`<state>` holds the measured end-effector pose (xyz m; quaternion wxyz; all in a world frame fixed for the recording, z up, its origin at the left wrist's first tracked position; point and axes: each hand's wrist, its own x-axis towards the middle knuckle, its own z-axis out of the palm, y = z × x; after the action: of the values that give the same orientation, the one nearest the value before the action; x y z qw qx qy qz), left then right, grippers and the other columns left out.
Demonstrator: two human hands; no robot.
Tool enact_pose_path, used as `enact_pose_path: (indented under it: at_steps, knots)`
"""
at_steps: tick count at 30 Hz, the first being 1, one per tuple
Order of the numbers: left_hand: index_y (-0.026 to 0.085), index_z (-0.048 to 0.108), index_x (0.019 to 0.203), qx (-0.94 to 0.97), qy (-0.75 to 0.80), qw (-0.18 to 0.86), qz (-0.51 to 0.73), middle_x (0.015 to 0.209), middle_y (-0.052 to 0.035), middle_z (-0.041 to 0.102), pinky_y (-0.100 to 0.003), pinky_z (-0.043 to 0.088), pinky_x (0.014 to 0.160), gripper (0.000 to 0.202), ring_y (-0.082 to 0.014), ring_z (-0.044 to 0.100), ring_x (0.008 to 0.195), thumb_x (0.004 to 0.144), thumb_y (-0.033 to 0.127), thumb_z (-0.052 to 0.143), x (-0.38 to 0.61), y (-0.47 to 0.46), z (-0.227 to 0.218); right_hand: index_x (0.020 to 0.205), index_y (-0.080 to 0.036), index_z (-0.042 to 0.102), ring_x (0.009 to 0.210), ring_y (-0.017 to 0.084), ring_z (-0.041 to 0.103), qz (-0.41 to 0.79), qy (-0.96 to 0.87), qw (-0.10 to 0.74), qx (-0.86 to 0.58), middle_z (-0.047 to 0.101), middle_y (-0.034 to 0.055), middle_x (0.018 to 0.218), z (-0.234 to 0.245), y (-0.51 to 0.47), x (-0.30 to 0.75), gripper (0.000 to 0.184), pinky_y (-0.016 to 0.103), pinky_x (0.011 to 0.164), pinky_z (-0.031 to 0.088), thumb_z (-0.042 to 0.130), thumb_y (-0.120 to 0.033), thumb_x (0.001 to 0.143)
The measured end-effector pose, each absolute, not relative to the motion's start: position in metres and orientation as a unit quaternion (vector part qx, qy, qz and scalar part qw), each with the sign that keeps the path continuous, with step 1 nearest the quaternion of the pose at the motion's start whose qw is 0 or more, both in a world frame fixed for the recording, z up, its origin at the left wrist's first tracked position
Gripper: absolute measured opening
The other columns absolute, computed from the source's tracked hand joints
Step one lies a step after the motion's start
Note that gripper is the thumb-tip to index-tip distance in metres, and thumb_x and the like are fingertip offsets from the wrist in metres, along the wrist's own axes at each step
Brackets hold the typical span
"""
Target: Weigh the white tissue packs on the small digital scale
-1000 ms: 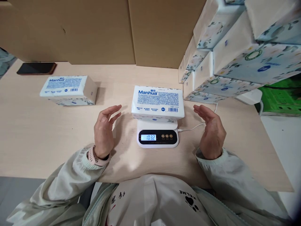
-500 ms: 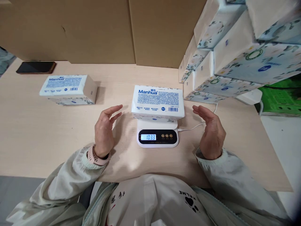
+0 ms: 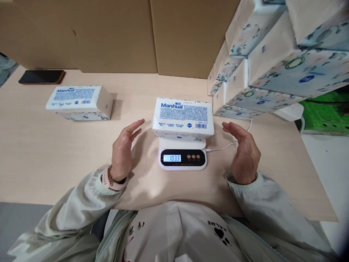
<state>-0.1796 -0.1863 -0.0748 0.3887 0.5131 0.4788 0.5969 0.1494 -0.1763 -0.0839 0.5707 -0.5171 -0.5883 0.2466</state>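
1. Tissue pack printed "Manhua" in blue, with a barcode near its lower right corner, lies flat on a white scale. It sits between the two hands and neither touches it. Its fine print is too small to read.
2. The left hand is spread wide and holds nothing. Its palm faces inward and its fingertips stop just short of the pack's left end. A pink watch sits on the wrist.
3. The right hand is likewise spread wide and empty, with its palm facing the pack's right end, near but apart.
4. Between the hands, the scale's lit display reads 103.3, with three gold buttons beside it. A white cable runs from the scale past the right hand's fingers.
5. Well beyond the left hand and to its left lies a second "Manhua" pack, with a dark phone farther off.
6. Beyond the right hand, patterned tissue packs are stacked.
7. Below the wrists, a garment shows a paw print and "KELME".
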Motion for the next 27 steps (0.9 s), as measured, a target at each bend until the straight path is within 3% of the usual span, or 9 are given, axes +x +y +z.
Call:
enact_pose_path:
  at_steps: [7,18,22,27]
  knots:
    - [0.030,0.078,0.129,0.512,0.483,0.384,0.598,0.146,-0.0055,0.070,-0.059,0.048,0.126,0.046,-0.0316,0.058,0.147,0.105,0.060,0.053,-0.178,-0.184,-0.073,0.136,-0.028,0.073,0.125,0.030,0.073,0.244,-0.589,0.567,-0.522,0.078,0.0076,0.133,-0.080,-0.177,0.147,0.044,0.064,0.121,0.048,0.042,-0.049,0.111]
    - [0.028,0.074,0.136,0.549,0.467,0.377,0.582,0.152,-0.0059,0.066,-0.057,0.048,0.125,0.045,-0.0313,0.056,0.150,0.107,0.056,0.052,-0.174,-0.171,-0.066,0.142,-0.033,0.070,0.135,0.029,0.070,0.302,-0.585,0.559,-0.504,0.075,0.0052,0.141,-0.072,-0.175,0.140,0.044,0.062,0.128,0.044,0.045,-0.052,0.110]
    - [0.029,0.066,0.147,0.566,0.448,0.421,0.550,0.161,-0.0070,0.058,-0.056,0.045,0.129,0.054,-0.0325,0.049,0.156,0.105,0.061,0.058,-0.166,-0.156,-0.061,0.164,-0.040,0.044,0.158,0.029,0.051,0.400,-0.602,0.473,-0.504,0.052,0.0021,0.170,-0.053,-0.166,0.130,0.064,0.060,0.134,0.039,0.049,-0.066,0.106]
    - [0.036,0.056,0.156,0.569,0.411,0.467,0.538,0.171,-0.0007,0.047,-0.058,0.030,0.139,0.061,-0.0319,0.037,0.164,0.102,0.064,0.062,-0.164,-0.144,-0.054,0.173,-0.038,0.025,0.173,0.031,0.014,0.476,-0.646,0.305,-0.512,0.020,-0.0033,0.183,-0.010,-0.159,0.104,0.085,0.060,0.143,0.015,0.049,-0.077,0.101]
